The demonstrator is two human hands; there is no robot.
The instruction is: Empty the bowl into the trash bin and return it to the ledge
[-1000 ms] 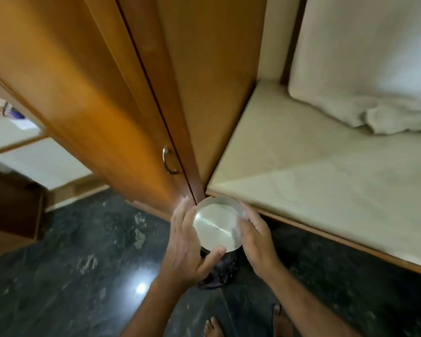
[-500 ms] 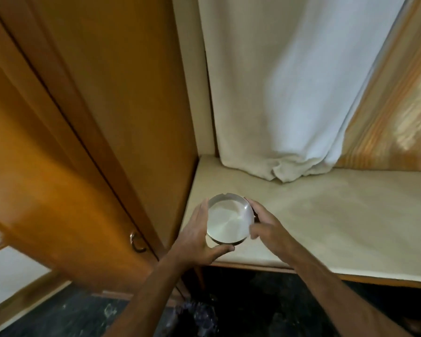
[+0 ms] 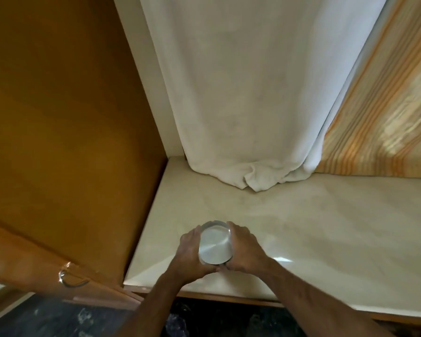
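A small round steel bowl [image 3: 215, 244] is held between both hands over the near left part of the pale marble ledge [image 3: 314, 227]. I see its shiny flat face tilted toward me; whether it touches the ledge I cannot tell. My left hand [image 3: 189, 254] cups its left side and my right hand [image 3: 244, 249] cups its right side, thumbs meeting under it. A dark bit of the trash bin [image 3: 178, 324] shows on the floor below the ledge, between my forearms.
A white curtain [image 3: 241, 93] hangs onto the back of the ledge, with a striped orange curtain [image 3: 379, 113] to its right. A wooden wardrobe [image 3: 66, 132] with a metal handle [image 3: 69, 280] stands at the left. Dark stone floor [image 3: 46, 319] lies below.
Both hands lifted the bowl from over the bin on the floor up to the ledge. The view swung upward from floor to ledge and curtain.
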